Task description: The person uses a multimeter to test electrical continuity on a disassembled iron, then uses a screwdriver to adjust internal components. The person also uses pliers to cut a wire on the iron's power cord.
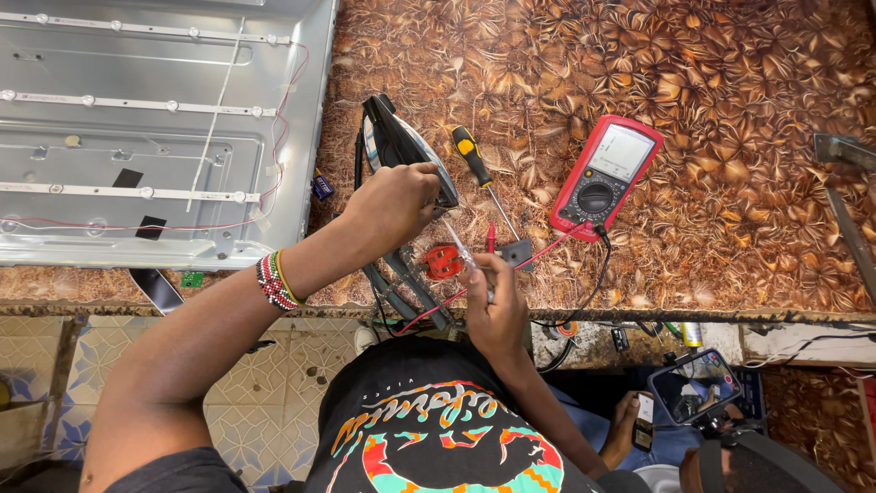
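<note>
My left hand (pixel 394 199) clamps the upended clothes iron (pixel 401 146) at the bench edge while my right hand (pixel 493 294) grips a clear-handled screwdriver (pixel 462 252), which I judge could slip off.

Leaf-patterned brown worktop (pixel 730 82), patterned floor tiles (pixel 265 411)

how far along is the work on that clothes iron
Done: the clothes iron stands tipped up on the bench, and the multimeter is set out with its leads attached. In hand: the left hand steadies the iron while the right hand holds a slim tool or probe by the red plug. Left: the yellow-handled screwdriver lies unused; I can't tell whether the iron is opened.
</note>
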